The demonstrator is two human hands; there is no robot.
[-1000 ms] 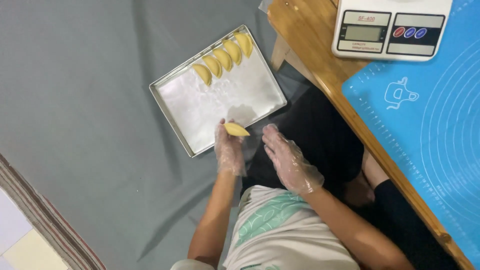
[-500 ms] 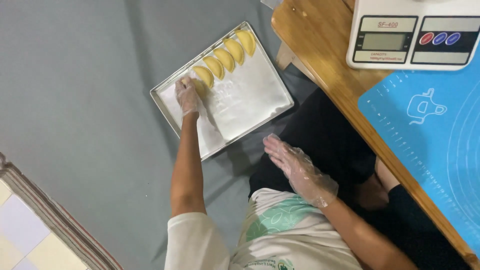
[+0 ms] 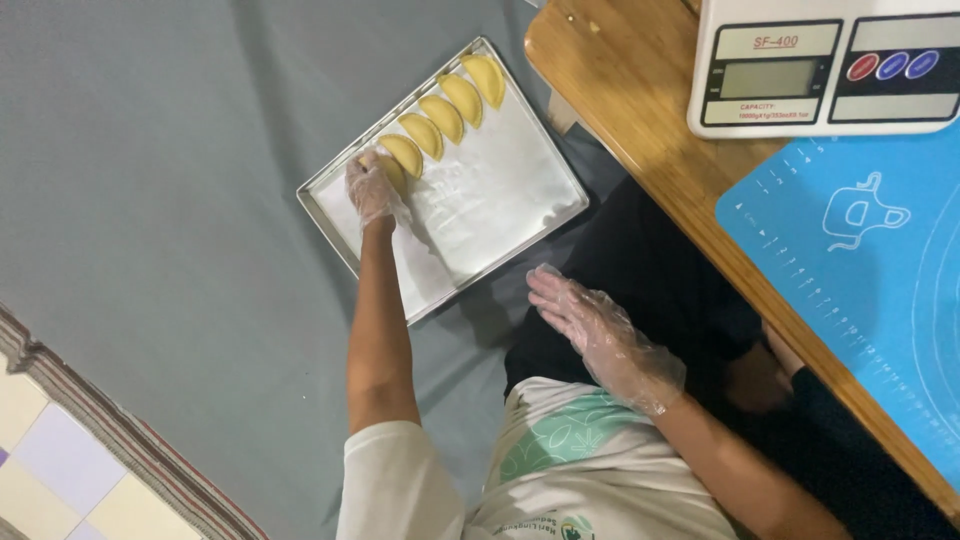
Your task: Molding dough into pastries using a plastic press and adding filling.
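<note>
A metal tray (image 3: pixel 332 222) lined with white paper lies on the grey cloth. Several yellow half-moon pastries (image 3: pixel 445 115) stand in a row along its far edge. My left hand (image 3: pixel 372 190), in a clear glove, reaches out to the near end of that row. Its fingers are closed on one more yellow pastry (image 3: pixel 393 172), which sits against the last one in the row. My right hand (image 3: pixel 600 335), also gloved, hovers over my lap beside the tray's near corner. Its fingers are spread and it holds nothing.
A wooden table (image 3: pixel 640 160) runs along the right, carrying a white digital scale (image 3: pixel 830 65) and a blue silicone mat (image 3: pixel 860 270). Grey cloth (image 3: pixel 150 200) covers the floor, with a striped rug edge (image 3: pixel 90 420) and tiles at the lower left.
My left hand carried a pastry from in front of my lap out to the row on the tray, and now rests there. My right hand stayed in place.
</note>
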